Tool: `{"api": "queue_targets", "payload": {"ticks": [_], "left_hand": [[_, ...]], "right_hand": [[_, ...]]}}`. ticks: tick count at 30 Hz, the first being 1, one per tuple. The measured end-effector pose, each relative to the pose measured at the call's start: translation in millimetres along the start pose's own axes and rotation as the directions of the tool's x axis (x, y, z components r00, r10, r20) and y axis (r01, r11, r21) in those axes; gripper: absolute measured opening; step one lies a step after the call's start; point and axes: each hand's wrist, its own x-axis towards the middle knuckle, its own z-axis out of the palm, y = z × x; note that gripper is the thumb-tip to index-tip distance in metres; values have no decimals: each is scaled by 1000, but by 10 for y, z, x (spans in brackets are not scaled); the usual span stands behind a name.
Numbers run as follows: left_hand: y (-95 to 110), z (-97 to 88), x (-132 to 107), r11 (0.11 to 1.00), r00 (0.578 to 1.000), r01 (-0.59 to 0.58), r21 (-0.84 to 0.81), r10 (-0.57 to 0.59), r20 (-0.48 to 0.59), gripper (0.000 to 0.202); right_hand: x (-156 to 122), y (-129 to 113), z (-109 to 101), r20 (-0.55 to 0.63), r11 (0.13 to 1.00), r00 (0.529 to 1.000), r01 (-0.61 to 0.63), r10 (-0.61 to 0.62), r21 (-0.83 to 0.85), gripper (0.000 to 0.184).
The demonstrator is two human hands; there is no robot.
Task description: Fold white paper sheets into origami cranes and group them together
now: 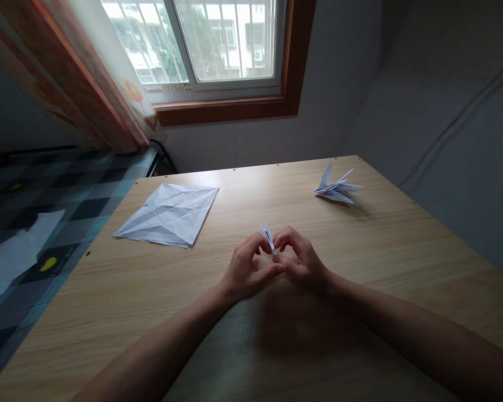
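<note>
Between my two hands, above the middle of the wooden table [151, 312], is a small folded piece of white paper [269, 237], seen nearly edge-on with several layers. My left hand [249, 265] pinches it from the left side, its thumb reaching toward the right thumb. From the right, the curled fingers and thumb of my right hand [299, 259] close on its lower end. The fingers hide part of the paper. Creased white paper sheets [174, 215], crossed by fold lines, lie flat at the table's far left.
Several folded paper pieces [338, 190] stand fanned out near the far right corner. Left of the table is a checked cloth surface [79, 184] with loose white papers [17, 257] on it. A window [230, 42] and a curtain [96, 84] are behind.
</note>
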Motion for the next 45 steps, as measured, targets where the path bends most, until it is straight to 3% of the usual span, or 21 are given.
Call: {"api": "queue_targets", "payload": {"ticks": [5,9,16,21,25,28,35,39,45], "left_hand": [[-49,-8,-5,998,999,46,-52,-44,32,38],[-45,-6,-2,993,998,42,-110,-37,46,37],[-30,-11,-13,982,995,31,-186,-13,96,32],[36,-8,-1,992,996,1,-127,10,85,16],[31,-24,7,990,996,60,-131,-51,78,18],[-8,-39,19,972,989,144,-184,-138,47,21],[-50,-69,86,890,962,254,-377,-272,6,24],[-162,-131,133,819,932,274,-504,-356,-72,29],[-327,-211,210,614,830,298,-730,-545,-119,23]], "right_hand": [[10,5,-28,106,996,994,-15,6,89,17],[-3,3,-28,130,981,990,-79,57,176,15],[-14,68,-28,151,933,978,-186,145,308,28],[-34,18,-1,68,968,982,-188,179,165,17],[-26,-28,1,-21,977,980,-195,197,91,14],[-6,-23,-13,-84,963,963,-249,258,98,16],[52,40,-65,-79,956,953,-288,292,62,18],[122,186,-163,-226,925,908,-304,354,230,21],[234,350,-336,-346,822,790,-322,507,469,22]]}}
